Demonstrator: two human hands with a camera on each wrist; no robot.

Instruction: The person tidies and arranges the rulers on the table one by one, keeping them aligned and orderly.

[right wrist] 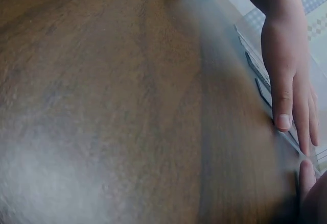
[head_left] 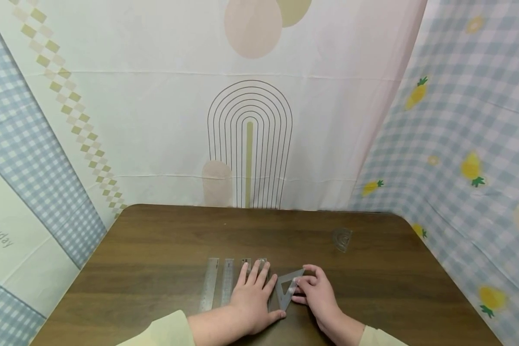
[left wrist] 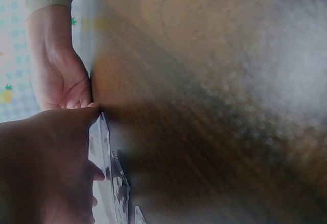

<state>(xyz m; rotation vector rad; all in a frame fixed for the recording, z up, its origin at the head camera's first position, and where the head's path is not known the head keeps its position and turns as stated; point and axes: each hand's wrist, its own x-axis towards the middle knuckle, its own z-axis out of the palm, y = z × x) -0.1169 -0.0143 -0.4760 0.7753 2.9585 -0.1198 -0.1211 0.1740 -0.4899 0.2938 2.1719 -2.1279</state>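
Note:
Several clear straight rulers lie side by side on the brown table, among them the leftmost ruler (head_left: 209, 284) and a second ruler (head_left: 228, 281). Across the ones further right, my left hand (head_left: 253, 300) rests with its fingers spread and straight, hiding much of them. A clear triangular set square (head_left: 282, 291) sits just right of these rulers, close to the left thumb. My right hand (head_left: 321, 294) pinches its right edge with curled fingers. In the left wrist view the right hand (left wrist: 66, 78) appears beyond the left one; the set square's edges are hard to make out there.
A small clear protractor (head_left: 342, 239) lies at the back right of the table (head_left: 164, 235). Patterned cloth hangs (head_left: 168, 120) behind the table and along both sides.

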